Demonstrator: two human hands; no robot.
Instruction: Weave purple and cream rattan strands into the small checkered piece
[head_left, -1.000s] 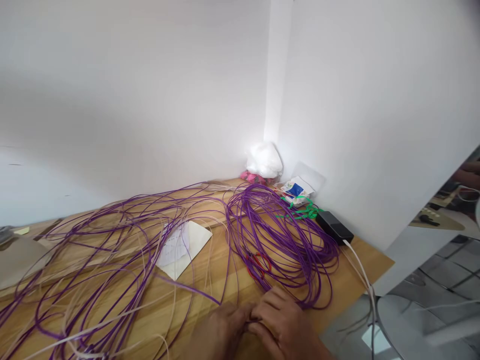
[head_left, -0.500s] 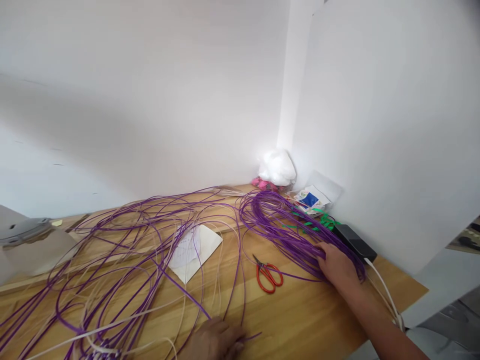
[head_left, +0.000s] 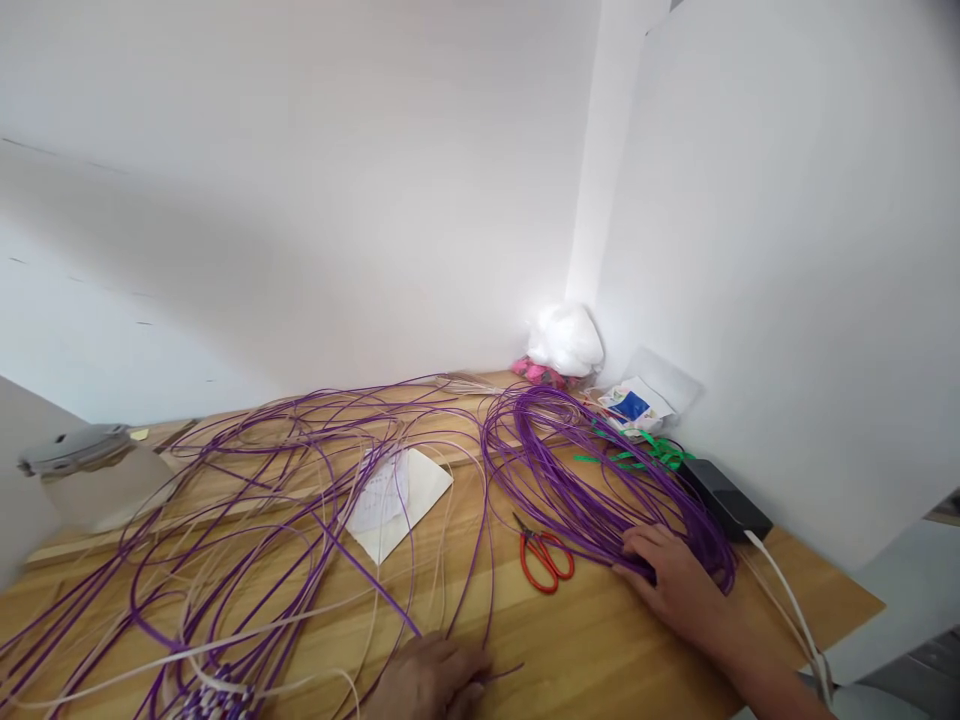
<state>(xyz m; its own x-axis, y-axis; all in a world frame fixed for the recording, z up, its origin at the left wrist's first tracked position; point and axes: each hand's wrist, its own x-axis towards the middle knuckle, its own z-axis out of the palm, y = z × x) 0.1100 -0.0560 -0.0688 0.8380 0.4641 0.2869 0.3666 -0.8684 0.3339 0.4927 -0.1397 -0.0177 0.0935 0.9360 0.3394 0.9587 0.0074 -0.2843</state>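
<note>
Purple cord all over a wooden table [head_left: 600, 650].
Right hand [head_left: 675, 585] grips the coil [head_left: 592, 480] at its near right edge, beside red scissors [head_left: 546, 556]; left hand [head_left: 427, 685], at the near edge, pinches a loose purple strand [head_left: 375, 585], whose loops spread left.

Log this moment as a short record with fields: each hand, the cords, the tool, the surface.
left hand: at the near table edge, on the end of a loose purple strand
right hand: resting on the purple cord coil, grip unclear
scissors: red handles, flat on the table, just left of the right hand, untouched
surface: wooden table
also: white paper under loose strands; black adapter by the wall
</note>
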